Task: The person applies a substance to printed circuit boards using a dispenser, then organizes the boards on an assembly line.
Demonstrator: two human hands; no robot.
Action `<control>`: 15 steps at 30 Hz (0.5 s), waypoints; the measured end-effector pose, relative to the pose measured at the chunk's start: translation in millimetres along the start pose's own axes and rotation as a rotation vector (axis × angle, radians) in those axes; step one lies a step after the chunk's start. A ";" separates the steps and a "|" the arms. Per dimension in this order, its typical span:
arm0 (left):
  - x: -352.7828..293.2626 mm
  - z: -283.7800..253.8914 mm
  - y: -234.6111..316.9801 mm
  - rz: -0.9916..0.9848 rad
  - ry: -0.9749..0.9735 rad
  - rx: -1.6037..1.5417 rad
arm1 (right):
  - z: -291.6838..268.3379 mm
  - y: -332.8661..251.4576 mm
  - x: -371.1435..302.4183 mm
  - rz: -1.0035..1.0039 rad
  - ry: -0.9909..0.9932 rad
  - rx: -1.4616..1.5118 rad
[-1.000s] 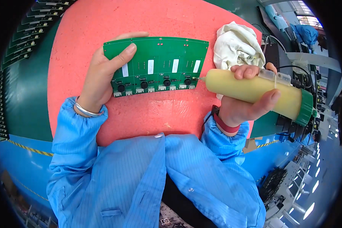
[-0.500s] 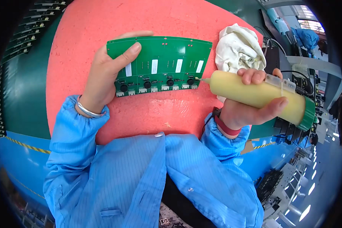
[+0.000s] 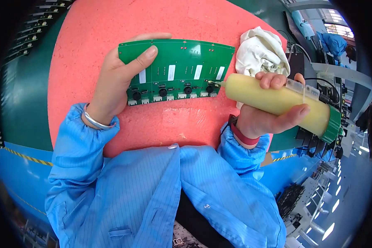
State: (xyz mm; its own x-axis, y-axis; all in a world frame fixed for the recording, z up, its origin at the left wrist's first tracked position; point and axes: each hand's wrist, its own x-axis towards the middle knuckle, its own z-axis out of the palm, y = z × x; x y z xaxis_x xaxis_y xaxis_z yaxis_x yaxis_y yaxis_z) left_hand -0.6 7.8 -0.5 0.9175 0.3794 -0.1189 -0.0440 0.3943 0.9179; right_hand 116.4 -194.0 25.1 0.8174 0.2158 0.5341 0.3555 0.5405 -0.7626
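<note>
A green curved circuit board (image 3: pixel 182 68) with white strips and a row of black round parts lies over a pink foam mat (image 3: pixel 111 33). My left hand (image 3: pixel 120 80) grips the board's left end, thumb on top. My right hand (image 3: pixel 268 115) holds a fat pale yellow dispensing syringe (image 3: pixel 277 101) with a green cap at its back end. Its tip touches the board's lower right corner, near the last black part.
A crumpled white cloth (image 3: pixel 260 51) lies on the mat just beyond the syringe. A rack of dark boards (image 3: pixel 25 29) runs along the far left. Cables and equipment (image 3: pixel 318 82) crowd the right side. Another person in blue (image 3: pixel 335 43) works far right.
The syringe tip has moved left and down to the board's right end. The board and my left hand have shifted slightly.
</note>
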 end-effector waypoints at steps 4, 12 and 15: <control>-1.0 -1.8 1.4 -0.009 -0.018 0.020 | -3.5 -5.9 0.2 0.034 0.017 0.036; 0.1 0.4 1.4 0.008 -0.014 0.019 | -2.1 -1.9 -4.2 0.052 -0.027 0.073; -0.4 0.8 1.8 0.009 -0.002 -0.002 | 1.6 -2.3 -4.9 0.066 -0.021 0.078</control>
State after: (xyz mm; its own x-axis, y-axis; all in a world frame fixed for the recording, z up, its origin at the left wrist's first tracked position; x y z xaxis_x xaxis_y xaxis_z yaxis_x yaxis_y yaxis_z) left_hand -0.7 7.7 1.5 0.9179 0.3811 -0.1102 -0.0528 0.3927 0.9182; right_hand 110.8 -195.1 24.8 0.8278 0.2701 0.4918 0.2639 0.5861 -0.7661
